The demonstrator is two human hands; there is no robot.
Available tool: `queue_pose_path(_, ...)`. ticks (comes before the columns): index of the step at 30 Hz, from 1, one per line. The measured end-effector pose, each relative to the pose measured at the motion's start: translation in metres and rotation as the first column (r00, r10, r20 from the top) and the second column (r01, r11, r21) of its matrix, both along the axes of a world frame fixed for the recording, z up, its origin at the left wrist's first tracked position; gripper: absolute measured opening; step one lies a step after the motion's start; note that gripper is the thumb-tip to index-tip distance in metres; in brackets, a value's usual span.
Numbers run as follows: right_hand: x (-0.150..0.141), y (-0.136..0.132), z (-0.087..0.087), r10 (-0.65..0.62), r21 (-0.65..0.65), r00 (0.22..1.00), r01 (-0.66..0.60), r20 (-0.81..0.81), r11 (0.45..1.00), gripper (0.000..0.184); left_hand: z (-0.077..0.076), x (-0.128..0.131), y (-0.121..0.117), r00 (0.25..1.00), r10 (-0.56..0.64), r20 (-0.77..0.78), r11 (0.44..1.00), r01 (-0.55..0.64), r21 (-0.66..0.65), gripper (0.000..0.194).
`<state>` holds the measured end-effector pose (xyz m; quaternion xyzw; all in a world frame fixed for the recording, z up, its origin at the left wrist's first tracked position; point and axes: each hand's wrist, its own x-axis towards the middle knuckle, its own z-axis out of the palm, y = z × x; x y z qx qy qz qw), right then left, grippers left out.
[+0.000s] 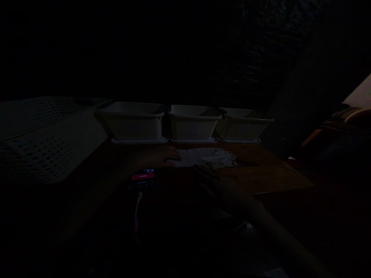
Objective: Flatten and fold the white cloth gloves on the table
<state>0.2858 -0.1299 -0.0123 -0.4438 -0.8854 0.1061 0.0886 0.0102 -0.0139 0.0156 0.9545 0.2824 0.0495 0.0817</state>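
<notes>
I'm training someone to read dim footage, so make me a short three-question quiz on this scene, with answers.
1. How many bins stand in a row beyond the pale flat item?
2. True or false: the phone has a lit screen.
3. Which hand is at the left end of the pale flat item?
A) left hand
B) right hand

Key: 1. Three. 2. True. 3. A.
</notes>
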Motion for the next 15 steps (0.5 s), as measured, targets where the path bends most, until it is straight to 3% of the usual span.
queue_pose_path(15,0.045,-0.002,-0.01,-0.265,0.133,0.964,0.262,0.01,0.956,0.044,-0.013,-0.007,0.011,0.999,-0.017,0.045,1.0,0.017,0.011,0.034)
